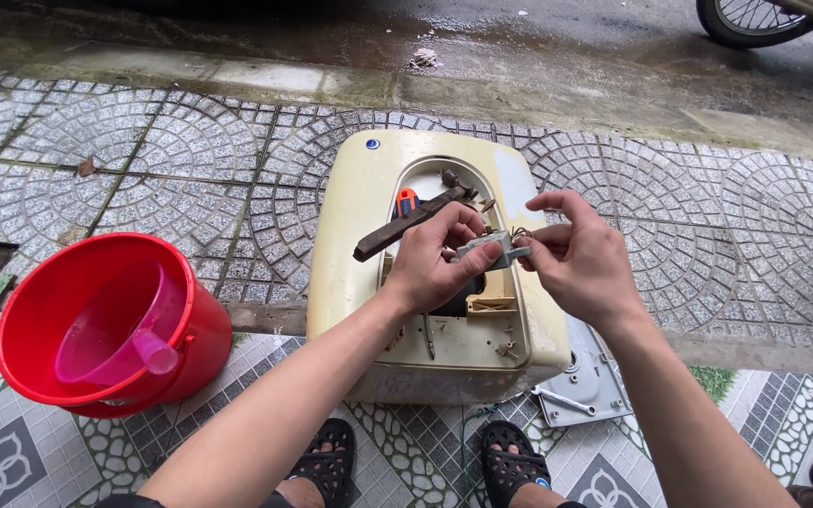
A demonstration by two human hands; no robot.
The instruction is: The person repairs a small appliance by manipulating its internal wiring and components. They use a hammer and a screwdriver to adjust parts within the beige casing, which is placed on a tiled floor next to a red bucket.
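Both hands hold a small grey-white plastic electrical part (489, 248) above the cream water-heater casing (359, 216): left hand (435, 259) closed around its body, right hand (571, 249) pinching its end. It looks light, rigid, with delicate wires; best gripped by the body.

One bucket (110, 325), two sandals (329, 461), two hands (435, 263)

left: red bucket (110, 325) blocks | right: paving (755, 235) open | ahead: rusty tool (411, 223) over opening

A red bucket (110, 325) holding a pink scoop (119, 329) is set on the tiles; a grey cover plate (583, 381) lies right, a wheel (755, 19) beyond.
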